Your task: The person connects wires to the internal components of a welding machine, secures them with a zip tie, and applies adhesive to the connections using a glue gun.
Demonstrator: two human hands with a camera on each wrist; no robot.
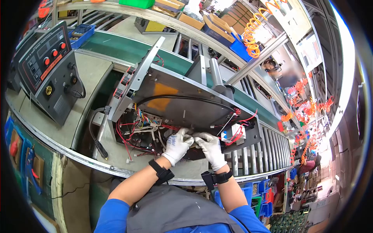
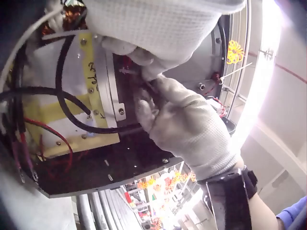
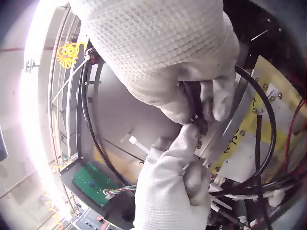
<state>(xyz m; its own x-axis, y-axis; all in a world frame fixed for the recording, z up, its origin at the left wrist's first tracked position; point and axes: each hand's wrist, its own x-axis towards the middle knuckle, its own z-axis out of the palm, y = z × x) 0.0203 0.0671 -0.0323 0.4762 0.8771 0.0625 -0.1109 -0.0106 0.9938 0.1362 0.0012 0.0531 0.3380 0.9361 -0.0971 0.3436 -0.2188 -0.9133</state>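
Observation:
Both gloved hands meet inside an opened machine housing [image 1: 186, 87] that lies on the bench. My right hand [image 3: 158, 57] pinches a short dark piece of black cable [image 3: 192, 98] between thumb and fingers. Just beside it, my left hand [image 3: 168, 187] has curled fingers holding a white cable tie [image 3: 139, 144], whose head sticks out past the thumb side. The left fingertips come right up to the dark cable piece. In the left wrist view the black cable [image 2: 103, 129] loops over a yellow-taped plate [image 2: 86, 143] toward the right hand [image 2: 192, 120]. Fingers hide the cable's end.
Loose red wires and connectors [image 1: 130, 158] hang at the housing's front left. A finished-looking machine with red knobs [image 1: 48, 73] stands at left. A roller conveyor [image 1: 272, 149] runs off to the right, and orange coiled hoses [image 1: 254, 27] hang above.

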